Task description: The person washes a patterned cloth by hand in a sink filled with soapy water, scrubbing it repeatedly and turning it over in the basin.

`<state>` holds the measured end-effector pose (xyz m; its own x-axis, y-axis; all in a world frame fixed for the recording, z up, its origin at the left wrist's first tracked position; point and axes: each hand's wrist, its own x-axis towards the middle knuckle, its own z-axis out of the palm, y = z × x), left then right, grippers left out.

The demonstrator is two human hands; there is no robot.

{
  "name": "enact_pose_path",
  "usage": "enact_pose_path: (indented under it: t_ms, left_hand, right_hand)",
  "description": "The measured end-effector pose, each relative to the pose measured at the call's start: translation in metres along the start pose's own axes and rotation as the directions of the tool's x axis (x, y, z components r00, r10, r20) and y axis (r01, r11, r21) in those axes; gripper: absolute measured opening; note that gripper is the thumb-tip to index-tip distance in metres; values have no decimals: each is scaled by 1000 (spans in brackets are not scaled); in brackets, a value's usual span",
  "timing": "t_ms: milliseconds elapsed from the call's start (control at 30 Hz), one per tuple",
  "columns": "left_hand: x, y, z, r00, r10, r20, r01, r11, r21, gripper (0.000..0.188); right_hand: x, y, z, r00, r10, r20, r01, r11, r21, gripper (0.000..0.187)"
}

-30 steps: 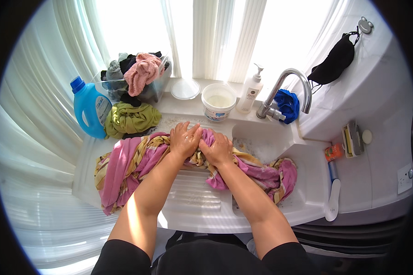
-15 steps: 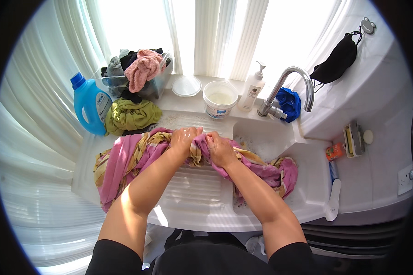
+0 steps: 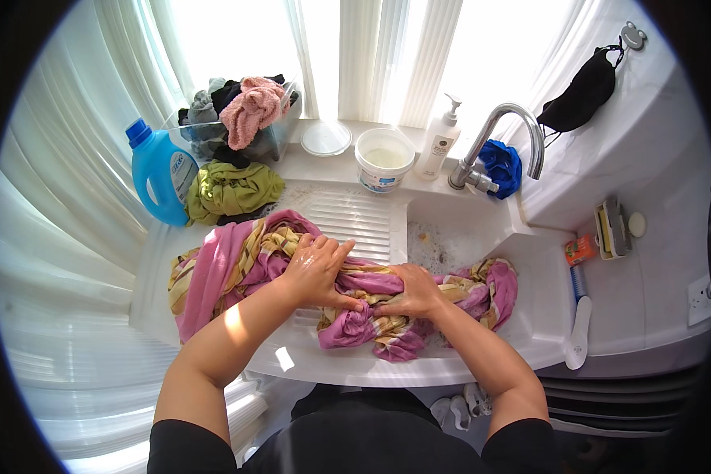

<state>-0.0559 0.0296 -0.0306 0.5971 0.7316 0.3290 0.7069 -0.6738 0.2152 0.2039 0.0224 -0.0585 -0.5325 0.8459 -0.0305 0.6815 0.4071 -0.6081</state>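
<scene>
A long wet pink cloth (image 3: pixel 227 272) with a yellow checked pattern lies bunched across the ribbed washboard and into the basin of the white sink (image 3: pixel 482 229). My left hand (image 3: pixel 317 270) rests on the middle of the cloth, fingers spread and thumb stretched out toward the right hand. Just to its right, my right hand (image 3: pixel 415 292) grips a fold of the same cloth, with fingers over the far side and thumb on the near side. Between the two thumbs a bunched fold bulges toward the sink's front edge. Suds show in the basin.
Behind the sink stand a blue detergent bottle (image 3: pixel 159 178), green cloth (image 3: pixel 233 189), a clear bin of clothes (image 3: pixel 272 138), a white tub (image 3: pixel 383 162), a pump bottle (image 3: pixel 438 142) and a curved tap (image 3: pixel 490 134). A white-handled brush (image 3: pixel 578 332) lies at the right.
Both hands have come nearer to me and loosened from closed grips on the cloth. The left hand's fingers have spread; the cloth's middle has shifted toward the front edge, exposing more washboard.
</scene>
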Motion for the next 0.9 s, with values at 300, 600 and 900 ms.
enact_pose_path:
  t_ms: [300, 600, 900]
  left_hand:
    - [23, -42, -42, 981, 57, -186, -22, 983, 184, 57]
    - [-62, 57, -9, 972, 157, -173, -153, 988, 32, 59]
    - [73, -109, 31, 862, -301, 409, 451, 823, -346, 76]
  right_hand:
    - [58, -64, -23, 695, -130, -707, 180, 984, -5, 18]
    - [-68, -8, 27, 771, -603, -203, 418, 721, -553, 61]
    - [101, -27, 12, 836, 212, -506, -253, 967, -14, 43]
